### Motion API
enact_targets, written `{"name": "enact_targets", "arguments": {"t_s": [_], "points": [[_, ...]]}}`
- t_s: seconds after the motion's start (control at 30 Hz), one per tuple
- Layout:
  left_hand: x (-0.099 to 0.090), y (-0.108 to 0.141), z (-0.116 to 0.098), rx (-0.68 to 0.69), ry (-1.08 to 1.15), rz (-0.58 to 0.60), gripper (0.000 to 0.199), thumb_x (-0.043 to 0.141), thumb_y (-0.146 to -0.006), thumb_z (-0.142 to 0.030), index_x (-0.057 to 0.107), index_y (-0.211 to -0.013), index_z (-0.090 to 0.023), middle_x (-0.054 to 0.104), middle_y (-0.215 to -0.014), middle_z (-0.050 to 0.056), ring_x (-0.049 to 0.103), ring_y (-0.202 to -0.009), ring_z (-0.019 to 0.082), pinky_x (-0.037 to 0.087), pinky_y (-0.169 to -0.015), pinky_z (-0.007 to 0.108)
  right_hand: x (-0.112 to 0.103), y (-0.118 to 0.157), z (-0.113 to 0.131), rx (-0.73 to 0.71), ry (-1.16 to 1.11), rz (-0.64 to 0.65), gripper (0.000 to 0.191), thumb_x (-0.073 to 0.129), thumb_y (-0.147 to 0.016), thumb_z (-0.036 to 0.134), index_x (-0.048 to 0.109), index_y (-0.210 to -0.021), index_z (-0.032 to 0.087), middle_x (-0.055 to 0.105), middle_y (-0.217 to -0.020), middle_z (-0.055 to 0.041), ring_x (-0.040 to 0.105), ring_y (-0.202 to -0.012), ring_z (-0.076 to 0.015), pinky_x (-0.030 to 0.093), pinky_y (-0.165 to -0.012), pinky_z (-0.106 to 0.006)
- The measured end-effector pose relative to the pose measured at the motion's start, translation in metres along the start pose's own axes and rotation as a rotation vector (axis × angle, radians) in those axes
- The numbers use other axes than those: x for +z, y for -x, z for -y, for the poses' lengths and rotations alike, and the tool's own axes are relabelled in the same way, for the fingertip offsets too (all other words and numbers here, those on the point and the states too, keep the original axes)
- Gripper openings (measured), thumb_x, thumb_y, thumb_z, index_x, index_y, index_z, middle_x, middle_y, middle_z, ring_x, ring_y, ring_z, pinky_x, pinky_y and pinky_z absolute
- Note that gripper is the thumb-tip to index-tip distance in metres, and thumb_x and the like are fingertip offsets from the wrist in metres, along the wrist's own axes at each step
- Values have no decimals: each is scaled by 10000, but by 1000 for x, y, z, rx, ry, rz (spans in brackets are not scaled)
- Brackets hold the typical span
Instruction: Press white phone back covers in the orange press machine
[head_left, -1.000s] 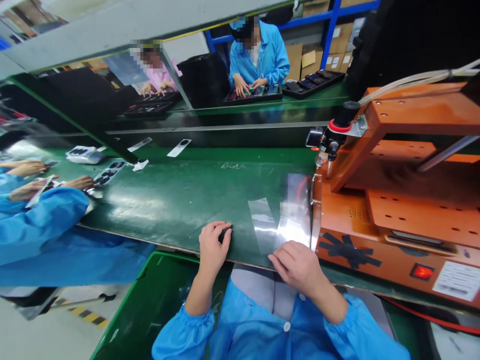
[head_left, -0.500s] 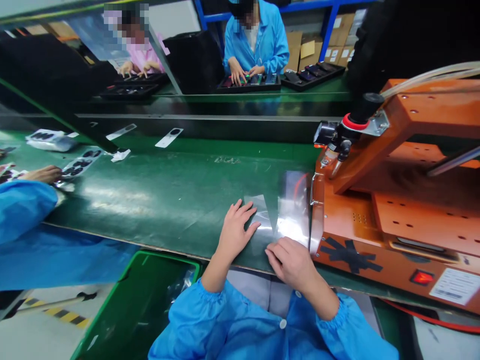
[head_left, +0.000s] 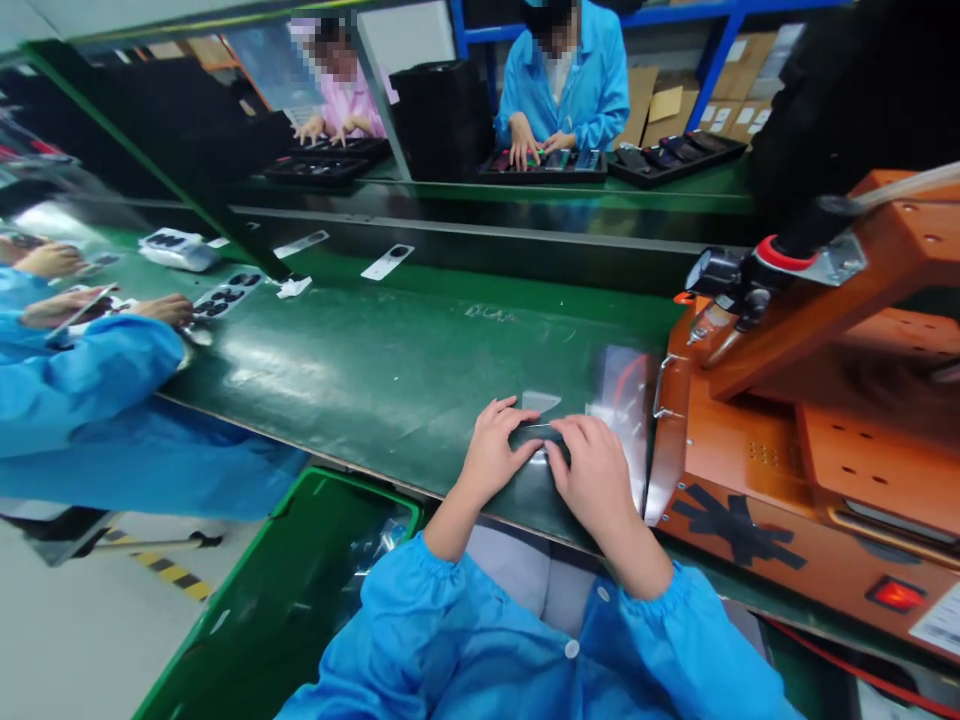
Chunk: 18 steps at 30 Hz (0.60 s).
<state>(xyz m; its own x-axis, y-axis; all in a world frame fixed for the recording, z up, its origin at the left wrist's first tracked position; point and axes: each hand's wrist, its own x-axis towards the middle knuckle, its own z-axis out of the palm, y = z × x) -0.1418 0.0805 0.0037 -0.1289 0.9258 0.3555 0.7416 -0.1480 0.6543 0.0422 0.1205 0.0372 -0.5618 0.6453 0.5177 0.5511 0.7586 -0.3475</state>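
L hand (head_left: 491, 452) & R hand (head_left: 596, 465): each grip part-closed, thumb vs. fingers, on opp. ends of a thin film (head_left: 534, 434) over tabletop (head_left: 420, 370), nr. front edge; two-ended hold prob. to stop it curling.

wears a bright blue work jacket (head_left: 517, 665), loose and creased, with a slight sheen. has long sleeves (head_left: 397, 625) ending in gathered, puckered cuffs (head_left: 448, 560). carries round white buttons (head_left: 572, 649), two in view, on the front. shows pale grey cloth (head_left: 510, 568) past the jacket's edge, marked by one lengthwise line.
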Motion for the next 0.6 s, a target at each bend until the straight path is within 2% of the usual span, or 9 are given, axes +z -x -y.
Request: {"name": "enact_targets", "arguments": {"t_s": [0.1,0.23,0.4,0.6], "points": [[0,0,0,-26,23,-6,277,750,-853,-199,709,-1120,-260,772,-1128,22,571,-1340,262,335,-1227,556,13,-14,-4,-18,-11,4,134,628,-977,148,665,-1101,184,662,-1086,-84,581,-1025,-269,420,-872,-419],[0,-1,0,-33,24,-8,200,711,-883,-199,720,-1076,-254,782,-1124,25,589,-1323,256,342,-1218,571,24,-12,-10,-44,-67,8,156,639,-975,118,675,-1101,202,684,-1029,-49,589,-985,-237,400,-881,-404],[-1,0,-1,-39,27,3,94,705,-900,-214,734,-975,-262,798,-1076,6,588,-1323,258,307,-1227,592,21,-6,-9,-82,46,50,115,594,-1011,144,682,-1073,184,680,-940,-57,576,-911,-241,380,-843,-403],[-2,1,-1,-32,7,26,111,689,-894,-185,748,-950,-261,795,-1106,8,577,-1329,261,298,-1229,593,17,-6,1,-154,180,79,120,557,-1012,130,668,-1046,161,649,-981,-81,527,-931,-254,369,-906,-427]]}}
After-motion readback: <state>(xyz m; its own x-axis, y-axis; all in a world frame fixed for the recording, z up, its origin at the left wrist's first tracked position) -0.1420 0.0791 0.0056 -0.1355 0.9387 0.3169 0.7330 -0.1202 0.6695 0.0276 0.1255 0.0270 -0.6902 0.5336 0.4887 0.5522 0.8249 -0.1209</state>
